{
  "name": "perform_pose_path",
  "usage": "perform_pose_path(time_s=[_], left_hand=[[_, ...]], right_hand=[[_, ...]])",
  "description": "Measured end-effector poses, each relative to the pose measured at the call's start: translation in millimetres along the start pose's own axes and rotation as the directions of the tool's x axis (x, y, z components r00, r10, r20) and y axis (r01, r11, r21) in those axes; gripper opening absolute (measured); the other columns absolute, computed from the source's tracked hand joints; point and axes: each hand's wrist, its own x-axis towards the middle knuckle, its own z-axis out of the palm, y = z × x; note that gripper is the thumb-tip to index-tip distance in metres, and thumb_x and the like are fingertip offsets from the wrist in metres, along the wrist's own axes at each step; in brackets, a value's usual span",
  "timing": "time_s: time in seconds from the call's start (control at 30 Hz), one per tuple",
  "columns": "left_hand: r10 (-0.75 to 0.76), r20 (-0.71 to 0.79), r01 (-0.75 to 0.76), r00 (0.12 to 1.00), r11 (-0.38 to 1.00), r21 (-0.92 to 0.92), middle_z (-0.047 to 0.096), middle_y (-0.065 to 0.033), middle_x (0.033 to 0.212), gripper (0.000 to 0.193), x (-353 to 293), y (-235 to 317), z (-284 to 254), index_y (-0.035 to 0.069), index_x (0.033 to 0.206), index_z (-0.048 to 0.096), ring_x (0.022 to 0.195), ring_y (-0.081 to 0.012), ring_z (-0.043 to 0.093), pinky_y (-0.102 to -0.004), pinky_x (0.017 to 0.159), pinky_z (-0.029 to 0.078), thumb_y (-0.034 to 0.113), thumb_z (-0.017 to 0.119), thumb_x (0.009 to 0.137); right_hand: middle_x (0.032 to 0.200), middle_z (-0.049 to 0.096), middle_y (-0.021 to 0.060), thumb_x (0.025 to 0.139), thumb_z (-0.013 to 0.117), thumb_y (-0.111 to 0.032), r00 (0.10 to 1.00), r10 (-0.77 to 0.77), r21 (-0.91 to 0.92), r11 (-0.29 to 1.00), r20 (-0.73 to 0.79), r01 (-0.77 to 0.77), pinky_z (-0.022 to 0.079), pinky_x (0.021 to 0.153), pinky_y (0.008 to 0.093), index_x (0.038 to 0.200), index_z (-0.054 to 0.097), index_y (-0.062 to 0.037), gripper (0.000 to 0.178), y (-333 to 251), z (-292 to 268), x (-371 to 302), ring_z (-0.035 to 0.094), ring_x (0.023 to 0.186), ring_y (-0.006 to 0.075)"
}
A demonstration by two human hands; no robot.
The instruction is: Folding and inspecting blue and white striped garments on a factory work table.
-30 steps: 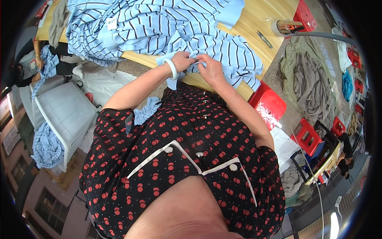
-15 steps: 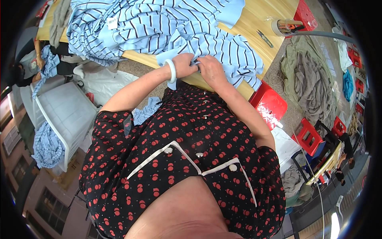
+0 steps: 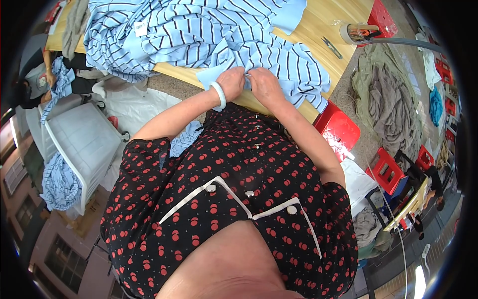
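Light blue knit garments (image 3: 186, 37) with dark and white stripes lie heaped over the wooden table (image 3: 343, 20). At the near edge, my left hand (image 3: 230, 83), with a pale bangle at the wrist, pinches a light blue piece of the striped garment. Close beside it, my right hand (image 3: 265, 85) grips the same cloth, its fingertips almost meeting the left ones. The exact bit between the fingertips is too small to make out. Thread snips (image 3: 332, 48) lie on the table to the right, apart from both hands.
A clear tub of tools (image 3: 354, 34) stands at the table's right edge. Red stools (image 3: 338, 130) are to the right, near a grey cloth pile (image 3: 393, 109). At left sit a grey plastic bin (image 3: 84, 134) and a striped cloth bundle (image 3: 59, 182). Another person's arm (image 3: 49, 70) shows far left.
My left wrist and bangle have shifted slightly right and nearer to me. The blue flap that hung below that wrist no longer shows there. My right hand has barely moved.
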Motion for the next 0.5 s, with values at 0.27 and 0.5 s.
perform_pose_path(time_s=[0.27, 0.5], left_hand=[[0.003, -0.033, -0.004, 0.999, 0.999, -0.036, 0.05, -0.022, 0.067, 0.009, 3, 2, -2, -0.002, 0.071, 0.044, 0.067, -0.0383, 0.05, -0.044, 0.06, 0.039, 0.007, 0.044, 0.073], [0.06, 0.021, -0.057, 0.998, 0.993, -0.103, 0.049, -0.0212, 0.064, 0.009, 2, -5, -13, -0.001, 0.073, 0.044, 0.064, -0.0395, 0.049, -0.0454, 0.057, 0.038, 0.008, 0.044, 0.075]], right_hand=[[0.077, 0.054, 0.0155, 0.073, 0.046, -0.005, 0.999, 0.047, 0.141, 0.989, 0.008, -0.048, 0.042, 0.064, 0.0373, 0.083, 0.055, 0.0, 0.014, 4, -5, 1, 0.053, 0.074, 0.0314], [0.079, 0.055, 0.015, 0.073, 0.045, -0.005, 0.999, 0.01, 0.177, 0.984, 0.041, -0.018, 0.043, 0.065, 0.0369, 0.084, 0.055, -0.0006, 0.016, 6, -7, 6, 0.053, 0.074, 0.0309]])
